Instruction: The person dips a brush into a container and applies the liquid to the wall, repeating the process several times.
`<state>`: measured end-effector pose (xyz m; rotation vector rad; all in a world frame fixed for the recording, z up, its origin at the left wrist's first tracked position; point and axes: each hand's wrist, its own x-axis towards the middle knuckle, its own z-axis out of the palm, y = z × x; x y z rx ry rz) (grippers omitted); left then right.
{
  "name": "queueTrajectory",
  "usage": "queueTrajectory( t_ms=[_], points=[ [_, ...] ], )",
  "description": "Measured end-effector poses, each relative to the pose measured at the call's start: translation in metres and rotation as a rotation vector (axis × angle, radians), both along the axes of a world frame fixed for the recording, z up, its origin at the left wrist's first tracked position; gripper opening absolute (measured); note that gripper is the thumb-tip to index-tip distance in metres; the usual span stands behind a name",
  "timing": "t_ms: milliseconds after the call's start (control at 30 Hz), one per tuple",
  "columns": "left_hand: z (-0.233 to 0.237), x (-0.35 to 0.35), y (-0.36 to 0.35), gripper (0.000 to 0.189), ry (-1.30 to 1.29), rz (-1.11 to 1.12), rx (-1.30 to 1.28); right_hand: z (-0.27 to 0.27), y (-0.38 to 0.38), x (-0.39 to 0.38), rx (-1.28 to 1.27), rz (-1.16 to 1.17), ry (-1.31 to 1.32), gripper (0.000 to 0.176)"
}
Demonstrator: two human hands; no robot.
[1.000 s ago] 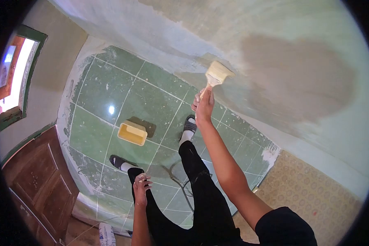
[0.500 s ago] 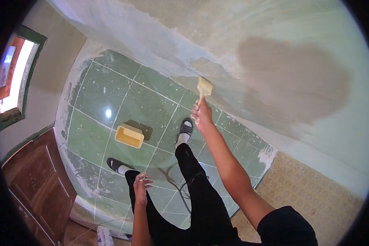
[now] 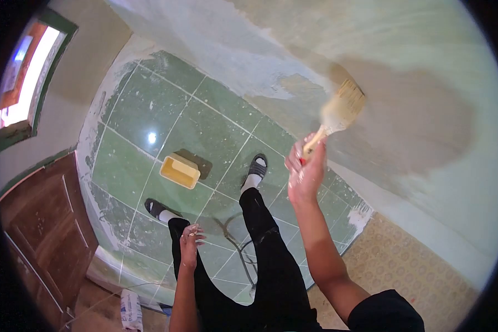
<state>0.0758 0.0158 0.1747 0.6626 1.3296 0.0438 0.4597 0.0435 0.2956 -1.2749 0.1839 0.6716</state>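
Observation:
My right hand (image 3: 307,172) is closed around the light handle of a wide paintbrush (image 3: 342,108). The bristles point up and to the right against the wall (image 3: 393,105), by the edge of a large damp brownish patch. Whitish smears mark the fingers. Lower down, my left hand (image 3: 190,243) hangs over my left thigh, its fingers loosely apart and holding nothing, also smeared white. A yellow rectangular tub (image 3: 180,171) sits on the green tiled floor (image 3: 166,133), ahead of my feet and out of reach of both hands.
A dark cable (image 3: 239,246) lies on the tiles between my legs. At left are a brown wooden door (image 3: 47,227) and a green-framed window (image 3: 36,72). A white printed bag (image 3: 131,310) stands at the lower left; patterned flooring (image 3: 393,265) borders the tiles at right.
My right hand has brought the paintbrush up and to the right along the wall, nearer the camera. My left hand has barely moved. The view has shifted slightly.

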Motion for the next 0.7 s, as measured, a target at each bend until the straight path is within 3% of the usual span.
queueTrajectory(
  t_ms=[200, 267, 367, 433, 500, 700],
  points=[
    [-0.068, -0.008, -0.013, 0.047, -0.001, 0.009, -0.020, -0.232, 0.021, 0.023, 0.001, -0.047, -0.016, 0.035],
    [-0.094, -0.010, -0.013, 0.046, -0.021, 0.032, -0.013, -0.289, 0.037, 0.027, -0.051, -0.031, -0.054, 0.037],
    [-0.142, -0.025, -0.042, 0.046, -0.054, 0.082, -0.043, -0.358, 0.028, 0.013, -0.227, -0.018, 0.154, 0.042],
    [-0.152, -0.025, -0.050, 0.053, -0.019, 0.071, -0.092, -0.372, 0.016, 0.013, -0.218, 0.041, 0.357, 0.045],
    [-0.146, -0.025, -0.054, 0.052, -0.044, 0.052, -0.080, -0.360, 0.009, 0.019, -0.214, 0.045, 0.377, 0.044],
    [-0.097, -0.035, -0.046, 0.043, -0.019, 0.051, -0.100, -0.213, 0.010, 0.050, -0.092, 0.013, 0.364, 0.036]
  ],
)
